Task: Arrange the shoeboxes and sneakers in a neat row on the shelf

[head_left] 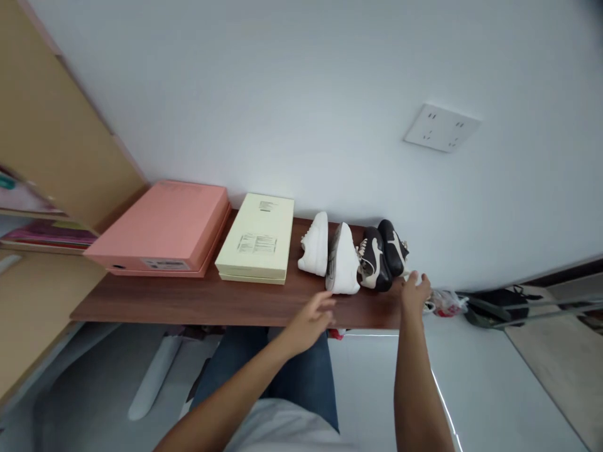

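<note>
Left hand [313,317] open, empty, near white shoes [330,254]. Right hand [414,290] curled by black shoes [381,254] at counter [188,301] end, grip unclear. Shoes are tipped on edge, so best steady them by the heels.

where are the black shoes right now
In the head view the black shoes sit at the right end of the wooden table, just right of the white shoes, with the right hand beside them.
</note>
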Demonstrator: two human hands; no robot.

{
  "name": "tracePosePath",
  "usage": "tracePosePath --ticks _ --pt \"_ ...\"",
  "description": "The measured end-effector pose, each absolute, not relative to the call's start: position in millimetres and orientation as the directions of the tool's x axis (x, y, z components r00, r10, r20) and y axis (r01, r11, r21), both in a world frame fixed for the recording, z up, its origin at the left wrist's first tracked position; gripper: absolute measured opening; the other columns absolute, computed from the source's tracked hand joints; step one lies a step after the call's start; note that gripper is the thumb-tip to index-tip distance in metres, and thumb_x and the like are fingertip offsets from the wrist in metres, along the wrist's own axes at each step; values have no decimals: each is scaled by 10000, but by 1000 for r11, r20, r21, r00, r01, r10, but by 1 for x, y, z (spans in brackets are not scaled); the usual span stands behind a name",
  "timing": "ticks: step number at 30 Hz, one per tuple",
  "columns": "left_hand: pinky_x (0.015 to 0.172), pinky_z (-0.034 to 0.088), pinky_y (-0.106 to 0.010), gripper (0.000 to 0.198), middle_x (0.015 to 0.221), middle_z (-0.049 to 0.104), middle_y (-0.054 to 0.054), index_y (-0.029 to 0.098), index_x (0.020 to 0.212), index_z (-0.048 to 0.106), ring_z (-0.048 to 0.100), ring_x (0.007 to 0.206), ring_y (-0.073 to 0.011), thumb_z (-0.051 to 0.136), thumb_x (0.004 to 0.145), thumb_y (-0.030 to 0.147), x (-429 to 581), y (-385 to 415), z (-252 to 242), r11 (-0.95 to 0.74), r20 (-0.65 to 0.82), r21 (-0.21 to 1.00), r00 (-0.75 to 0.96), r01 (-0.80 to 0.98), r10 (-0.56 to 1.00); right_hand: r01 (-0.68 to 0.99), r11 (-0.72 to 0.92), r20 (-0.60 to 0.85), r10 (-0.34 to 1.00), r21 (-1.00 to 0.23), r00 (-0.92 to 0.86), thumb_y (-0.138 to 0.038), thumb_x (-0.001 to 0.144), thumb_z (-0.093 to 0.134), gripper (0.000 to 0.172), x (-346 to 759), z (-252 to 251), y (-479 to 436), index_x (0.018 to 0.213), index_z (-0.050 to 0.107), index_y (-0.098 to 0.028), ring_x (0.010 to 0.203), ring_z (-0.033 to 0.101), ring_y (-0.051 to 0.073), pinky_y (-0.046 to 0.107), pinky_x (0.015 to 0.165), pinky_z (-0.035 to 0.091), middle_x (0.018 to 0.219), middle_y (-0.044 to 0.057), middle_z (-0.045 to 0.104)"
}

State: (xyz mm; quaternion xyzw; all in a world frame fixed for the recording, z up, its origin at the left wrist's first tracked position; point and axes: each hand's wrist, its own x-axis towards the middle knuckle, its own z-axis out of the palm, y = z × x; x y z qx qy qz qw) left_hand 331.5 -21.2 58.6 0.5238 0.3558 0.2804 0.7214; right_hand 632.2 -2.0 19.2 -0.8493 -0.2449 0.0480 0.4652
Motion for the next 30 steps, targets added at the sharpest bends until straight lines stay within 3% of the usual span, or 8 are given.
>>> tracePosePath --ticks 4,7,10,13,15,18,22,30 --pt "951 515 -395 423 1251 688 -117 246 1221 633 691 1041 -241 557 835 403 199 -41 14 339 -384 923 432 180 816 407 -168 321 381 -898 867 -628 932 370 707 561 29 -44 1454 373 -150 1150 637 291 449 956 532 1454 214 428" --pt "996 500 -413 442 1265 686 -112 243 1180 646 686 1082 -266 526 798 429 111 -62 -13 340 -419 860 145 381 896 481 -57 367 572 -875 734 -595 926 453 605 482 24 -69 1382 470 -197 1059 672 277 464 931 541 1353 169 544" --pt "1033 484 -444 386 1234 707 -89 272 1080 685 677 1120 -306 552 748 417 43 -74 -19 328 -393 770 1 547 920 486 -41 71 975 -873 210 -529 918 529 404 398 18 -82 1196 639 -256 998 687 281 448 875 566 1161 120 683" --pt "1058 475 -442 301 1167 736 -51 314 986 699 662 1152 -317 565 744 433 -5 -65 -8 295 -250 745 -160 598 955 450 2 -184 911 -893 -369 -423 909 578 329 326 21 -79 1189 680 -283 969 708 257 414 866 579 1134 82 724" --pt "1071 468 -444 338 1205 721 -48 311 1037 682 650 1171 -310 551 771 473 -30 -49 5 279 -112 775 -312 568 944 420 59 -177 848 -906 -500 -376 904 595 358 286 28 -70 1241 664 -275 1051 694 251 419 951 549 1190 77 714" --pt "1099 448 -444 402 1268 688 -62 275 1114 647 617 1221 -301 566 783 489 -61 -11 25 215 17 866 -455 451 890 340 155 -38 867 -928 -497 -389 912 601 442 236 44 -44 1335 602 -257 1218 615 252 442 1069 472 1315 92 654" --pt "1099 446 -443 404 1288 667 -51 258 1140 628 569 1278 -292 586 793 461 -94 47 41 166 2 949 -531 269 847 231 185 113 949 -955 -294 -472 938 562 611 181 59 7 1486 422 -242 1401 447 251 463 1176 351 1507 111 480" --pt "950 505 -380 415 1268 663 -58 258 1137 632 578 1223 -268 584 811 510 -126 140 50 227 -157 967 -425 119 891 257 16 37 996 -966 77 -508 850 642 822 120 49 115 1518 322 -151 1534 168 312 514 1246 159 1579 156 362"
